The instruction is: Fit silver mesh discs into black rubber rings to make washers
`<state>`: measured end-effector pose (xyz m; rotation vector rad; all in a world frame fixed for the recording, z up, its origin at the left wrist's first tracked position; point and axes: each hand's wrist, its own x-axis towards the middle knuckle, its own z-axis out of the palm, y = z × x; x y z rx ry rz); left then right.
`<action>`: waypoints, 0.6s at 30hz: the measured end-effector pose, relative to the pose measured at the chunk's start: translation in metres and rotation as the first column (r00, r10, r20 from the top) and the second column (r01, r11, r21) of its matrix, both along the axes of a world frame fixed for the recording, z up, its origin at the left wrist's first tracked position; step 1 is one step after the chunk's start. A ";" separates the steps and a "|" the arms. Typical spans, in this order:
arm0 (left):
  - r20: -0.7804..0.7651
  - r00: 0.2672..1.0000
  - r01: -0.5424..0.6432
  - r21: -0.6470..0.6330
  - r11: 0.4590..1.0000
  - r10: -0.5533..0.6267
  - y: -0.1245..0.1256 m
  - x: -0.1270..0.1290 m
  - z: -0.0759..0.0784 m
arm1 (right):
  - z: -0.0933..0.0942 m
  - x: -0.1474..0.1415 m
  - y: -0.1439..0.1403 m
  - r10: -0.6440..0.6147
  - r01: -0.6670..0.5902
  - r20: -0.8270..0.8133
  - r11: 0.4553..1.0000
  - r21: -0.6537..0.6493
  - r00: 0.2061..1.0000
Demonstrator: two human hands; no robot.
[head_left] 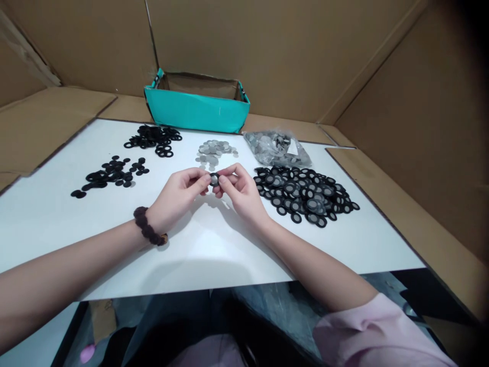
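Between my two hands, just above the white table, is a small black ring with a grey disc in its middle [214, 179]. My left hand [179, 191] pinches its left edge with thumb and fingers. On the opposite edge my right hand [241, 192] pinches it too. Beyond the hands lies a loose pile of grey discs [216, 149]. A heap of black rings with grey centres [305, 193] spreads to the right of my right hand. Farther left are a pile of black rings [153, 137] and a scatter of small black discs [110, 173].
A turquoise open box [196, 109] stands at the back of the white table [183, 275]. Right of it lies a clear plastic bag of grey pieces [277, 148]. Cardboard walls [244, 46] enclose the back and sides.
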<state>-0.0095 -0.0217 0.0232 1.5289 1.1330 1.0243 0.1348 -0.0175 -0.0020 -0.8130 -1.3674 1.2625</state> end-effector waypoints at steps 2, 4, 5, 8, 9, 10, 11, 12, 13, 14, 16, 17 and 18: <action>-0.052 0.998 -0.043 0.012 0.999 0.044 0.000 0.001 0.001 | 0.000 -0.001 -0.001 -0.021 0.020 0.020 1.000 0.017 1.000; -0.099 0.993 -0.069 0.033 0.997 0.072 0.001 0.001 0.001 | -0.001 -0.002 -0.001 -0.031 0.029 0.047 0.999 0.039 0.998; -0.122 0.989 -0.080 0.049 0.996 0.085 0.001 0.001 0.000 | -0.002 -0.002 -0.002 -0.033 0.030 0.063 0.998 0.052 0.997; -0.195 0.972 -0.109 0.128 0.986 0.133 0.002 -0.001 -0.002 | -0.002 -0.003 -0.003 -0.060 0.048 0.121 0.994 0.100 0.991; -0.224 0.962 -0.118 0.170 0.978 0.155 0.002 -0.001 -0.003 | -0.002 -0.003 -0.003 -0.077 0.060 0.143 0.991 0.120 0.987; -0.252 0.951 -0.126 0.216 0.968 0.180 0.002 -0.002 -0.003 | -0.002 -0.003 -0.003 -0.095 0.072 0.165 0.988 0.139 0.982; -0.272 0.941 -0.131 0.254 0.958 0.201 0.002 -0.002 -0.004 | -0.002 -0.002 -0.004 -0.112 0.083 0.186 0.984 0.158 0.976; -0.283 0.935 -0.133 0.278 0.951 0.214 0.002 -0.002 -0.004 | -0.002 -0.002 -0.004 -0.127 0.091 0.202 0.980 0.175 0.971; -0.283 0.934 -0.134 0.285 0.949 0.217 0.002 -0.002 -0.005 | -0.002 -0.002 -0.004 -0.135 0.095 0.216 0.978 0.188 0.967; -0.274 0.938 -0.134 0.275 0.952 0.211 0.002 -0.002 -0.005 | -0.002 -0.002 -0.005 -0.140 0.096 0.226 0.976 0.196 0.964; -0.247 0.950 -0.132 0.233 0.963 0.190 0.003 -0.002 -0.005 | -0.003 -0.002 -0.005 -0.141 0.096 0.233 0.976 0.195 0.962; -0.239 0.953 -0.135 0.218 0.967 0.187 0.003 -0.002 -0.005 | -0.003 -0.002 -0.005 -0.139 0.097 0.231 0.978 0.184 0.963; -0.239 0.952 -0.139 0.212 0.967 0.190 0.003 -0.002 -0.005 | -0.003 -0.003 -0.005 -0.137 0.100 0.227 0.981 0.169 0.964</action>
